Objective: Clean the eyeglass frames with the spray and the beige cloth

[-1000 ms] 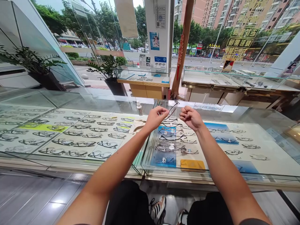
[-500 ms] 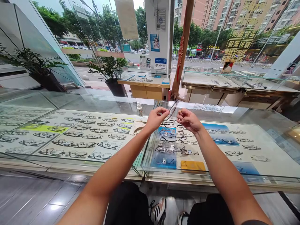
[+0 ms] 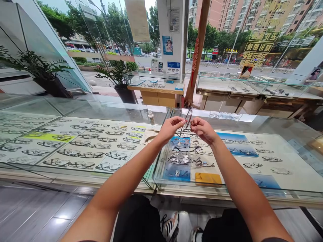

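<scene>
Above the glass display case, a pair of thin dark-framed eyeglasses [image 3: 188, 117] is held up, seen nearly edge-on. My left hand [image 3: 173, 128] pinches it from the left between thumb and fingers. From the right, my right hand [image 3: 204, 130] has its fingers curled and their tips closed against the eyeglasses' edge. The exact contact of the right fingertips is small and partly hidden. Below both hands, rows of eyeglasses [image 3: 185, 160] lie inside the case on blue and white backing.
A glass display counter [image 3: 161, 192] runs across in front of me. On the left stand a small white spray bottle [image 3: 151, 117] and a beige cloth [image 3: 150, 135]. A yellow case [image 3: 208, 178] lies near the front. Beyond are a wooden post [image 3: 198, 50] and potted plants [image 3: 123, 82].
The eyeglasses have shifted slightly right and turned more upright. My left hand has moved right with them, and the gap to my right hand's fingertips has closed.
</scene>
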Demonstrator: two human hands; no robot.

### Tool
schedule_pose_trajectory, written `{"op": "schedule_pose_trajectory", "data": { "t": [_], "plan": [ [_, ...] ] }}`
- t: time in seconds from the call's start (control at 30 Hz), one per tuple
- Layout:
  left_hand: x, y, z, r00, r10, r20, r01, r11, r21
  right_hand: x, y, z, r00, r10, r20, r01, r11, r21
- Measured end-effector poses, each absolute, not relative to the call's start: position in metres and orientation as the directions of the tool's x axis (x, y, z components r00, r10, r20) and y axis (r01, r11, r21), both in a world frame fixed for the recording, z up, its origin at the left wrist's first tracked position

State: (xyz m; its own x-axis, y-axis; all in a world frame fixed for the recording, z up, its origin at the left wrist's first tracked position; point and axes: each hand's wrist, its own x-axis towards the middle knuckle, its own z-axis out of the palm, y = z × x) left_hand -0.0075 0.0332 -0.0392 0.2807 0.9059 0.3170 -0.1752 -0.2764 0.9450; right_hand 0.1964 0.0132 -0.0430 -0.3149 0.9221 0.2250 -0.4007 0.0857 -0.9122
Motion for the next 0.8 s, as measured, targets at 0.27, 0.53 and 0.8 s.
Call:
{"op": "schedule_pose_trajectory", "data": {
  "t": [0.27,0.53,0.8],
  "plan": [
    [-0.008,0.034,-0.041,0.292,0.899,0.326,-0.201,-0.275,0.94,0.187,0.017,-0.05,-0.194,0.928,0.318,-0.177,0.286,-0.942],
    [-0.013,0.045,-0.046,0.257,0.874,0.412,-0.155,-0.383,0.911,0.192,0.022,-0.051,-0.024,0.929,0.37,-0.036,0.369,-0.929],
    [-0.029,0.055,-0.043,0.253,0.845,0.471,0.077,-0.503,0.861,0.209,0.023,-0.05,0.312,0.799,0.514,0.285,0.437,-0.853]
  ]
}}
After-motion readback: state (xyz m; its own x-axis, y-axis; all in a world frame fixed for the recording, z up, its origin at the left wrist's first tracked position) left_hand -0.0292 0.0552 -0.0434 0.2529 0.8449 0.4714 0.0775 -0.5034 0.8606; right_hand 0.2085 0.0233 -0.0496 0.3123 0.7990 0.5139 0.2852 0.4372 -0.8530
